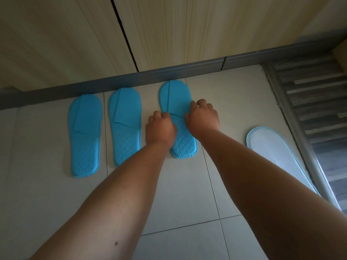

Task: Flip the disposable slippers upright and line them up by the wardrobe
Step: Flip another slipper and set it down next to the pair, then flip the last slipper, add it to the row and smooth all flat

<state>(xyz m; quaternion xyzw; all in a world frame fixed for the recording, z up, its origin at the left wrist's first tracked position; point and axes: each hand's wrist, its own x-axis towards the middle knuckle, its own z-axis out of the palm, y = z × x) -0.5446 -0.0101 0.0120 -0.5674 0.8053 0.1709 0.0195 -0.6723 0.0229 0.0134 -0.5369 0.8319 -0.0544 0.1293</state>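
Three blue disposable slippers lie upright on the tiled floor, toes toward the wardrobe point(169, 30): a left slipper point(85, 136), a middle slipper point(124, 126) and a third slipper point(176, 98). Both my hands rest on the third one. My left hand point(159, 127) grips its left edge near the strap opening. On its right edge sits my right hand point(201, 117), fingers curled onto it. A fourth slipper point(274, 152) lies sole-up at the right, showing its pale underside with blue trim.
A grey skirting strip point(150, 76) runs along the foot of the wardrobe. At the right, a metal threshold rail point(300, 139) borders a darker striped floor point(319, 102). Pale floor tiles point(178, 199) stretch toward me under my forearms.
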